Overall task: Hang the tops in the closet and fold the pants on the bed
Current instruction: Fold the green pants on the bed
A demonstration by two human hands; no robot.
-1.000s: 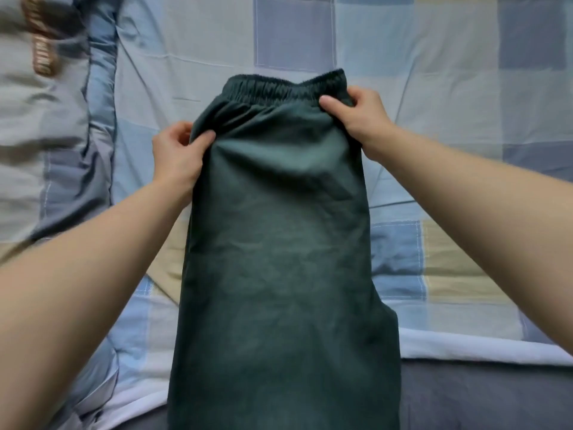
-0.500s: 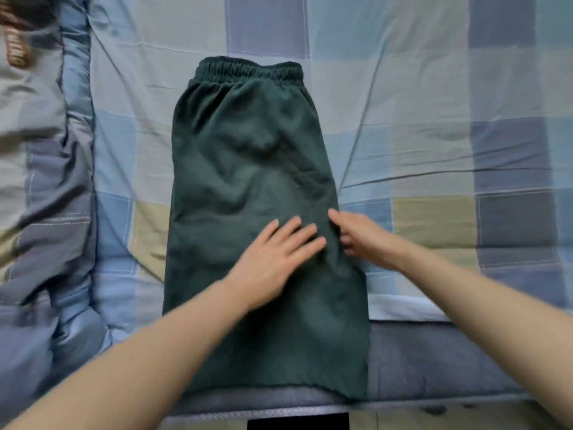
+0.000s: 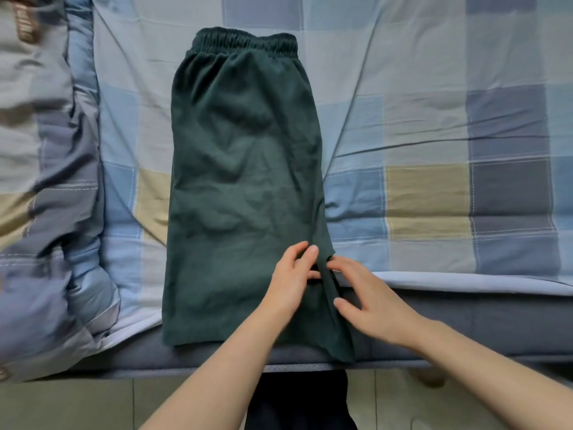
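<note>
Lettering: one item. Brown embroidered patch on the grey fabric at the far-left top corner of the checked bedding; characters blurred, illegible. No other text, labels or numbers readable.

Rumpled blue-grey duvet bunched along the left edge, greenish tiled floor below
</note>
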